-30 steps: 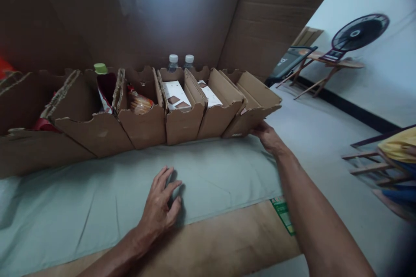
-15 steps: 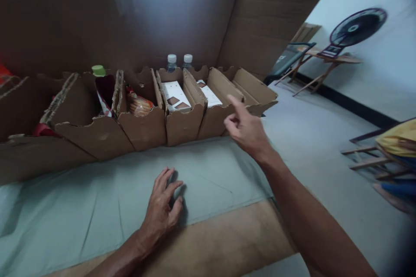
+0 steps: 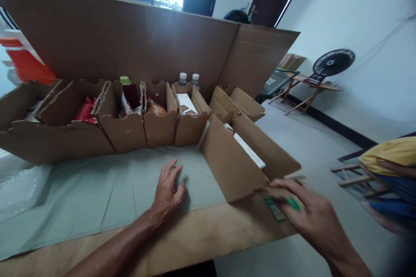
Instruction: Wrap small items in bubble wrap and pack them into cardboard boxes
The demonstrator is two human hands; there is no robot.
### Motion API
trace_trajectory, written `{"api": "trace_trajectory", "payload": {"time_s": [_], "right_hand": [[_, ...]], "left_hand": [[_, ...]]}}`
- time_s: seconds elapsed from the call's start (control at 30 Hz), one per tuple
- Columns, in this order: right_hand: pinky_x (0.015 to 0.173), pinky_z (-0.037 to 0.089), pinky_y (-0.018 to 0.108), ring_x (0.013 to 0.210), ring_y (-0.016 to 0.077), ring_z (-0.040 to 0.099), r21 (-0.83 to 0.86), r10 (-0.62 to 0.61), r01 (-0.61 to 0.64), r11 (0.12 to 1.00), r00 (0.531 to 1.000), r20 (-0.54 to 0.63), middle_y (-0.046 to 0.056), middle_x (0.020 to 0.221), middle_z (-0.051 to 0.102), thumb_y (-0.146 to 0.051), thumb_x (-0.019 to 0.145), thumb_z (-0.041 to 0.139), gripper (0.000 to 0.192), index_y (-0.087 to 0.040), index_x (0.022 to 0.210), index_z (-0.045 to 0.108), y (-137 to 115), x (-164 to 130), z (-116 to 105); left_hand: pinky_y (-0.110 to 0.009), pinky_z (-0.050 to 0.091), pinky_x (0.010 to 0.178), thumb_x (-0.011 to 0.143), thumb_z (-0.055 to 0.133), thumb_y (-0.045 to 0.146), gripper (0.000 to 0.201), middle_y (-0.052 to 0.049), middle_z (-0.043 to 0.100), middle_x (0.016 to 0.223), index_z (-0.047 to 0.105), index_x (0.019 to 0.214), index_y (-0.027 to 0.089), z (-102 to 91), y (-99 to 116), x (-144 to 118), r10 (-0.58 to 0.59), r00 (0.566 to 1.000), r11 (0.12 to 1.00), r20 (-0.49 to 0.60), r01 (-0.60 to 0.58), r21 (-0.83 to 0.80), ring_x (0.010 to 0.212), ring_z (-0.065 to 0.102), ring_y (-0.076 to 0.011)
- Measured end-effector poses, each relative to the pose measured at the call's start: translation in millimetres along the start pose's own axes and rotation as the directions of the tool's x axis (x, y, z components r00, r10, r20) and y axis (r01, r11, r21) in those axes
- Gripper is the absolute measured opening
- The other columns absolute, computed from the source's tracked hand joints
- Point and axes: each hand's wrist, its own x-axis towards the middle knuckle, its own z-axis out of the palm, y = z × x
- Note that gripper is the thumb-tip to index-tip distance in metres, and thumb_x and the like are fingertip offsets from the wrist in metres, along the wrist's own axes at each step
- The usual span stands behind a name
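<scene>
A row of open cardboard bins stands on a grey-green cloth before a tall cardboard sheet. One long bin is drawn out of the row toward the table's front right, and a white box lies inside it. My right hand grips this bin's near end, the fingers curled over its front edge. Flat on the cloth left of the bin rests my left hand, fingers spread and holding nothing. Other bins hold red packets, a green-capped bottle and a brown-patterned box.
Two white-capped bottles stand behind the bins. An empty bin sits at the row's right end. To the right are a fan on a wooden stand and a seated person's yellow sleeve. The brown table edge runs along the front.
My right hand dropped from pointing above the bins to the near end of one long bin, which has slid out of the row toward me. The view rose. The left hand stayed put.
</scene>
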Motion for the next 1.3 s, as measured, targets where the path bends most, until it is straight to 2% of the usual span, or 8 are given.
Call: {"api": "trace_trajectory", "payload": {"time_s": [0.1, 0.2, 0.27, 0.5, 0.7, 0.87, 1.0, 1.3], "right_hand": [[0.083, 0.059, 0.041, 0.093, 0.0283, 0.073, 0.11, 0.196, -0.18, 0.978, 0.967, -0.164, 0.006, 0.103, 0.077, -0.041, 0.079, 0.068, 0.036, -0.03, 0.113, 0.07, 25, -55, -16], [0.096, 0.057, 0.052, 0.109, 0.0329, 0.071, 0.365, 0.526, -0.412, 0.835, 0.791, -0.312, 0.011, 0.13, 0.071, -0.054, 0.08, 0.071, 0.08, -0.031, 0.152, 0.044, 36, -88, -7], [0.096, 0.058, 0.053, 0.11, 0.0346, 0.071, 0.477, 0.628, -0.471, 0.742, 0.739, -0.246, 0.012, 0.13, 0.071, -0.06, 0.08, 0.07, 0.079, -0.031, 0.15, 0.046, 34, -97, 9], [0.098, 0.056, 0.057, 0.107, 0.0388, 0.072, 0.494, 0.607, -0.483, 0.723, 0.786, -0.12, 0.014, 0.109, 0.077, -0.064, 0.077, 0.071, 0.051, -0.023, 0.106, 0.069, -9, -76, 55], [0.093, 0.058, 0.056, 0.101, 0.0397, 0.073, 0.57, 0.426, -0.355, 0.741, 0.905, 0.011, 0.013, 0.095, 0.079, -0.056, 0.077, 0.072, 0.036, -0.024, 0.092, 0.075, -40, -35, 96], [0.096, 0.056, 0.051, 0.106, 0.0354, 0.071, 0.678, 0.265, -0.264, 0.686, 0.958, 0.105, 0.012, 0.104, 0.078, -0.053, 0.073, 0.074, 0.044, -0.023, 0.104, 0.069, -64, 27, 145], [0.091, 0.058, 0.046, 0.101, 0.0302, 0.071, 0.69, 0.253, -0.277, 0.668, 0.957, 0.139, 0.013, 0.114, 0.075, -0.05, 0.076, 0.071, 0.054, -0.022, 0.122, 0.061, -72, 42, 166], [0.089, 0.058, 0.047, 0.102, 0.0317, 0.071, 0.636, 0.273, -0.387, 0.668, 0.922, 0.274, 0.013, 0.11, 0.077, -0.054, 0.085, 0.066, 0.045, -0.021, 0.116, 0.064, -78, 26, 183]], "left_hand": [[-0.063, 0.044, 0.114, 0.084, 0.055, 0.012, 0.051, -0.018, 0.052, 0.152, 0.057, 0.135, 0.019, -7.0, 15, 0, -0.002, 1.0, 0.999, 0.0, 0.002, -0.044, 0.143, 0.048, -0.0341], [-0.061, 0.039, 0.118, 0.084, 0.057, 0.014, 0.066, -0.016, 0.047, 0.158, 0.046, 0.148, 0.022, -8.1, 40, 8, -0.029, 0.999, 0.991, 0.032, 0.033, -0.131, 0.147, 0.044, -0.0327], [-0.061, 0.035, 0.122, 0.083, 0.059, 0.017, 0.076, -0.016, 0.041, 0.163, 0.037, 0.156, 0.022, -0.1, 59, 23, -0.058, 0.994, 0.973, 0.09, 0.076, -0.217, 0.151, 0.04, -0.0334], [-0.051, 0.044, 0.117, 0.074, 0.06, 0.015, 0.077, -0.015, 0.06, 0.147, 0.044, 0.15, 0.015, 32.3, 93, 51, -0.112, 0.948, 0.839, 0.297, 0.25, -0.483, 0.136, 0.056, -0.0318], [-0.048, 0.052, 0.109, 0.083, 0.06, 0.02, 0.061, -0.013, 0.065, 0.135, 0.05, 0.143, 0.021, -27.1, 77, -15, -0.264, 0.963, 0.893, 0.055, 0.266, -0.364, 0.131, 0.059, -0.0309], [-0.041, 0.06, 0.093, 0.085, 0.061, 0.025, 0.065, -0.012, 0.064, 0.133, 0.046, 0.148, 0.023, -70.9, 42, -17, -0.341, 0.933, 0.917, -0.113, 0.304, -0.258, 0.121, 0.064, -0.0288], [-0.042, 0.06, 0.09, 0.086, 0.06, 0.031, 0.068, -0.016, 0.058, 0.145, 0.043, 0.151, 0.022, -80.1, 12, -9, -0.36, 0.925, 0.917, -0.124, 0.326, -0.23, 0.119, 0.065, -0.0285], [-0.035, 0.056, 0.081, 0.089, 0.053, 0.021, 0.041, -0.009, 0.066, 0.112, 0.063, 0.129, 0.023, -81.7, -7, -5, -0.311, 0.935, 0.95, -0.171, 0.299, -0.092, 0.096, 0.064, -0.0217]]}}
